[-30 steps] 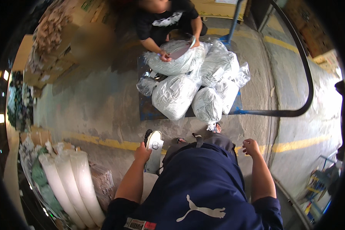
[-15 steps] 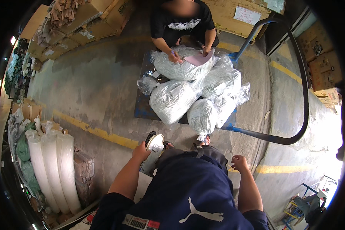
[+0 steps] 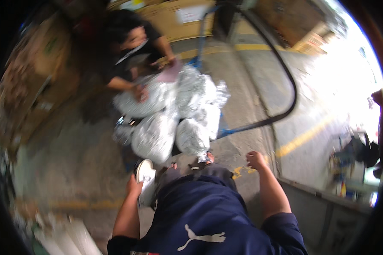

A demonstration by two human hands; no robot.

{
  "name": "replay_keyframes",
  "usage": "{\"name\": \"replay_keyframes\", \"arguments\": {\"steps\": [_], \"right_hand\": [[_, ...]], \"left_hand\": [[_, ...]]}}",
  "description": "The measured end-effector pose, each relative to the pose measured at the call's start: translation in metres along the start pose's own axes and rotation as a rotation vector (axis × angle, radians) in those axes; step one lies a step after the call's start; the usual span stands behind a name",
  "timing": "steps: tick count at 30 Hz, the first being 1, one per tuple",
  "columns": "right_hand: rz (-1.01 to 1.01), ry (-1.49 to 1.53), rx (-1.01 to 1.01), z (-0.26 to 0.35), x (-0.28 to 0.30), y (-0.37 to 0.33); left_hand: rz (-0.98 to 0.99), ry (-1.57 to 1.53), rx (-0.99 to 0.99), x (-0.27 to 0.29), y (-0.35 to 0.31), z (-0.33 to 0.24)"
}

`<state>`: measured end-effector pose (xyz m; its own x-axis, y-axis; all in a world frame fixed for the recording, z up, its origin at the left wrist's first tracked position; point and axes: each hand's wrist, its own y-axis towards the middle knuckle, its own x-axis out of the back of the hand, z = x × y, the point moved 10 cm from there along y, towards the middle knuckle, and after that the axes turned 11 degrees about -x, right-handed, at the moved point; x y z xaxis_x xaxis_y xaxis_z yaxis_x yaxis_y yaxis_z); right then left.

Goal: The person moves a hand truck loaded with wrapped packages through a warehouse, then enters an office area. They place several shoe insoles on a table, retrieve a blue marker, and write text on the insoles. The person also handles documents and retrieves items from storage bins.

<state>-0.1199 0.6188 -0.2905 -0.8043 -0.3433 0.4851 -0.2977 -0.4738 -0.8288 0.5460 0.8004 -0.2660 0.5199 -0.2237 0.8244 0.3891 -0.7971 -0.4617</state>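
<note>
Head view: rough, scuffed grey concrete floor [image 3: 85, 170] spreads around both hands. Ahead of them, about five bulging, crinkled bags of clear plastic [image 3: 155, 138] with whitish contents crowd together. One co-worker [image 3: 147, 49] leans over their far side. One smooth, curved tubular handle [image 3: 259, 124] loops ahead of the right hand. Across the bags, the co-worker holds one flat pinkish sheet [image 3: 170, 73]. One pale, round-ended object [image 3: 145, 170] with a dark edge is gripped in the left hand [image 3: 134, 187], above a flat greyish piece [image 3: 146, 195]. The right hand [image 3: 255, 160] is loosely closed, fingers curled.
</note>
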Motion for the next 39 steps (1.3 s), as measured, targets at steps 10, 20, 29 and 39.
{"name": "replay_keyframes", "arguments": {"steps": [10, 20, 29, 39], "right_hand": [[-0.21, 0.082, -0.086, -0.138, -0.133, -0.205], [-0.153, 0.685, -0.711, -0.378, -0.303, -0.336], [-0.362, 1.163, -0.465, -0.46, -0.357, -0.328], [-0.135, 1.388, -0.89, -0.717, -0.534, -0.429]], "left_hand": [[0.425, 0.267, -0.257, -0.022, 0.087, 0.012], [0.563, 0.528, -0.676, -0.053, 0.103, -0.123], [0.553, 1.02, -0.974, -0.116, -0.024, -0.231], [0.544, 1.16, -1.351, -0.251, -0.26, -0.331]]}}
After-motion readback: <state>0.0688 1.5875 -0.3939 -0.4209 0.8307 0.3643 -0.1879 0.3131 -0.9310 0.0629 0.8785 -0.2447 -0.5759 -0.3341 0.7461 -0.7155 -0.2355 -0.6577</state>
